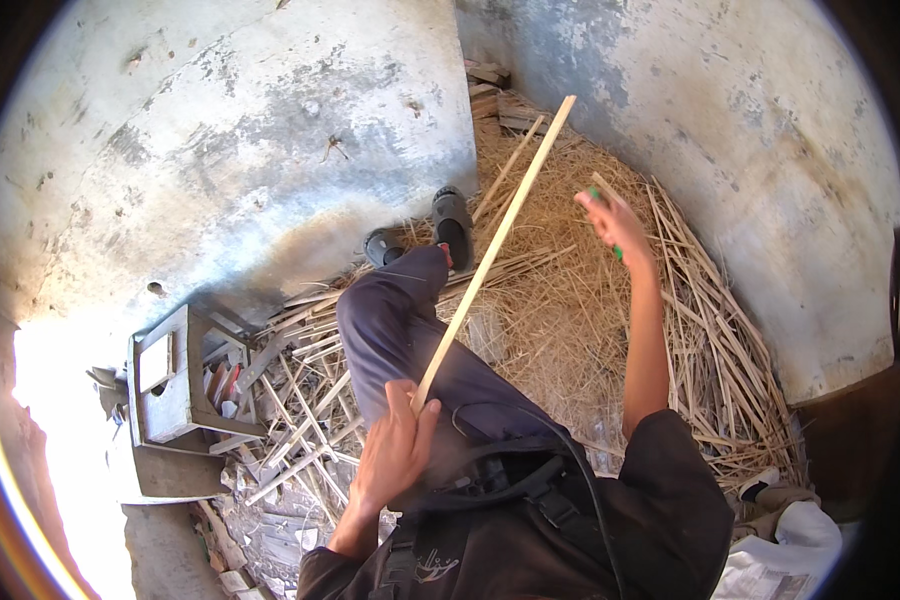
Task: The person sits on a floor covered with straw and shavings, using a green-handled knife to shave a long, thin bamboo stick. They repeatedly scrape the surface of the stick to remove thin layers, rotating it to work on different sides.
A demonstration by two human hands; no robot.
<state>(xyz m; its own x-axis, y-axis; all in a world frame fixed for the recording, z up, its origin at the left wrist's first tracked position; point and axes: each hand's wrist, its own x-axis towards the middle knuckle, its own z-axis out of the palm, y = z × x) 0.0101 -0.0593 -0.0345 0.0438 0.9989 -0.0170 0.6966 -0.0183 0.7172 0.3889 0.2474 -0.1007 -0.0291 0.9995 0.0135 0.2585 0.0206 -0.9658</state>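
Observation:
A long, pale bamboo strip [498, 246] rises at a slant from my lap toward the far wall. Its near end is pinched in my left hand [395, 452], thumb and fingers closed on it. Off to the right and apart from the strip, my right hand [618, 228] is raised, its fingers wrapped around a small green-handled tool [618, 253]. Green shows at both ends of that fist; motion blur and the fingers hide what kind of tool it is.
Straw-like shavings [550, 290] cover the floor ahead. Many thin strips [705, 310] lie along the right wall, and more loose sticks [305, 430] are scattered at left beside a worn wooden stool [175, 375] on its side. White cloth [785, 555] lies at lower right.

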